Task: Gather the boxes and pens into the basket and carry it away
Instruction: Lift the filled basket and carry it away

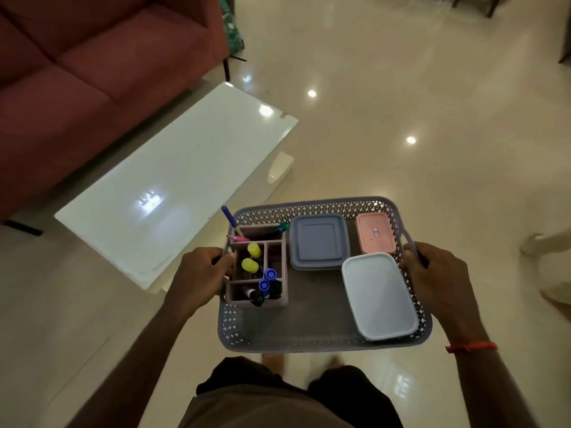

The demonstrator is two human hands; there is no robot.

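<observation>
The basket (pixel 324 341) is carried level, clear of the tabletop (pixel 173 180), which lies well off beyond the left grip. The left hand (pixel 200 273) is closed on the left handle, and the right hand (pixel 432 273) is closed on the right handle (opposed holds keep the load from tipping). Just inside the left grip stands the pen organiser (pixel 256 267), pens upright. Between the grips lies the blue-grey box (pixel 318 239). Nearest the right grip lie the white box (pixel 378 295) and pink box (pixel 375 233). Gathering appears complete.
</observation>
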